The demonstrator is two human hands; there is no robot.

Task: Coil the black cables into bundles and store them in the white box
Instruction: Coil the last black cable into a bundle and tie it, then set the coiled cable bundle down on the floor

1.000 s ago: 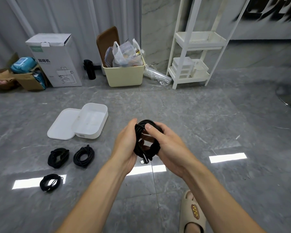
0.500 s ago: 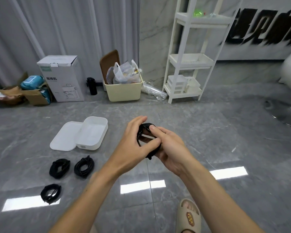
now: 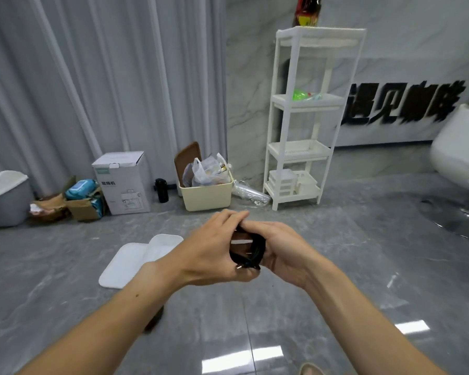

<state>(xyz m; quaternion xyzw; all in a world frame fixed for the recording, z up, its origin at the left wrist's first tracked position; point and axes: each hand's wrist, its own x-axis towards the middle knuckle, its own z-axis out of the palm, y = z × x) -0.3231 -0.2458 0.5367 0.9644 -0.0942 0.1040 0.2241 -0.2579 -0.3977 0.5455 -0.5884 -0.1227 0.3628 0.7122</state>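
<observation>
One coiled black cable (image 3: 251,253) is in view, held in front of the person at mid-frame, above the grey floor (image 3: 336,266). Its loops hang between the two hands, and a metal plug tip pokes out at the lower edge of the coil. The left hand (image 3: 211,253) wraps the bundle from the left, its fingers (image 3: 232,216) curled over the top of the coil. The right hand (image 3: 284,250) grips it from the right, its fingers curled round the loops, and the fingertips of both hands meet at the top.

On the floor beyond the left forearm lies one white box (image 3: 164,246), partly hidden by the arm, with one flat white lid (image 3: 122,266) touching its left side. A dark patch shows at the lower edge of the left forearm; what it is cannot be told.

Farther back, along the curtain and marble wall, stand one white cardboard carton (image 3: 122,182), one cream bin (image 3: 206,194) stuffed with plastic bags, one small black bottle (image 3: 161,190), and one white shelf rack (image 3: 301,117) with four tiers. One grey tub (image 3: 3,198) sits at the far left.
</observation>
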